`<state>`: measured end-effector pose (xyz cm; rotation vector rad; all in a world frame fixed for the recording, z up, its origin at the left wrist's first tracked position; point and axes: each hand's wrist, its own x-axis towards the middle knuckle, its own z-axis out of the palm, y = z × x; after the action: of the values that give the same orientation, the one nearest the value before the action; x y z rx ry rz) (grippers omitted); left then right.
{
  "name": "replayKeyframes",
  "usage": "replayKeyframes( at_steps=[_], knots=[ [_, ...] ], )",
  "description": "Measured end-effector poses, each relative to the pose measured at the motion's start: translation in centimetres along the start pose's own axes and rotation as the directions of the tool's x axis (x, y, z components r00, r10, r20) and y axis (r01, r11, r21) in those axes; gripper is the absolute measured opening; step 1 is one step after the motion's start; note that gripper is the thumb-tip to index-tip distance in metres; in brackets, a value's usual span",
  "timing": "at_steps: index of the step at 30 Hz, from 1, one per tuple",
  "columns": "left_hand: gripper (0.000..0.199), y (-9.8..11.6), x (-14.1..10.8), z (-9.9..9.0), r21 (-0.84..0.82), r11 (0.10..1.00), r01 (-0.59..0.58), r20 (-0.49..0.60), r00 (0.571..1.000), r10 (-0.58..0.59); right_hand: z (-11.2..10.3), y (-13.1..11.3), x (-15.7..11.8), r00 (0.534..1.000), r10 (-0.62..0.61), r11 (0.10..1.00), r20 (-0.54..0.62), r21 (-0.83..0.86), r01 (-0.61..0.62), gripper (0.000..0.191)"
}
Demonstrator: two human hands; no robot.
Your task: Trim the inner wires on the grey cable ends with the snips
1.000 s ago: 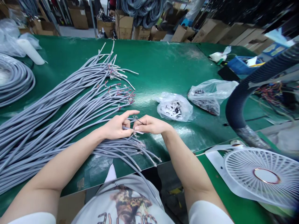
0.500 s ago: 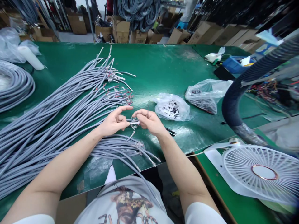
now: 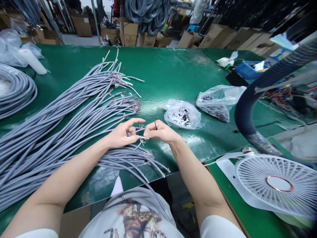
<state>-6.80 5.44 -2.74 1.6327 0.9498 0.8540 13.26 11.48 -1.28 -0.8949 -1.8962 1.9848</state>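
Note:
My left hand (image 3: 122,135) is pinched round a grey cable close to its stripped end, with the index finger stretched out above. The cable's bare end (image 3: 142,138) shows frayed shield strands between my hands. My right hand (image 3: 160,131) has thumb and fingers closed at the tip of that end. A thin dark strip (image 3: 155,124) sticks up from the right fingers; its kind is not clear. Grey cables (image 3: 81,96) with stripped ends and reddish wires lie to the left and behind. More grey cables (image 3: 123,155) lie just in front of my hands.
A plastic bag of small black and white pieces (image 3: 183,114) and a second bag (image 3: 214,102) lie to the right. A black flexible hose (image 3: 247,105) bends down beyond them. A white fan (image 3: 274,185) is at lower right, and a cable coil (image 3: 15,91) at far left.
My hands have come closer together at the cable end, and both sit slightly lower. The right hand's fingers now meet the cable tip. The thin dark strip tilts a little more.

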Motion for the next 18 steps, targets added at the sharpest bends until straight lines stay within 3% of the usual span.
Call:
replayKeyframes(
  at_steps=[3,7,9,13,18],
  knots=[
    [0.049,-0.2,0.1,-0.2,-0.077,0.997,-0.001,-0.020,1.000,-0.001,0.5,1.5,0.9,1.000,-0.007,0.981,-0.028,0.195,0.012,0.031],
    [0.028,-0.4,0.3,-0.4,-0.170,0.985,-0.005,-0.085,0.996,-0.009,1.7,2.6,1.8,0.989,-0.063,0.959,-0.131,0.268,0.096,0.033],
    [0.023,-0.5,0.5,-0.5,-0.214,0.976,0.023,-0.117,0.992,-0.049,2.0,2.5,1.8,0.969,-0.095,0.960,-0.228,0.238,0.150,0.033],
    [0.023,-0.3,0.7,-0.6,-0.289,0.955,0.065,-0.168,0.979,-0.117,2.0,1.5,1.1,0.862,-0.206,0.945,-0.463,0.136,0.299,0.035],
    [0.023,-0.4,0.9,-0.4,-0.208,0.977,0.039,-0.213,0.974,-0.084,2.6,0.3,0.2,0.825,-0.302,0.950,-0.477,-0.074,0.304,0.038]
  ],
)
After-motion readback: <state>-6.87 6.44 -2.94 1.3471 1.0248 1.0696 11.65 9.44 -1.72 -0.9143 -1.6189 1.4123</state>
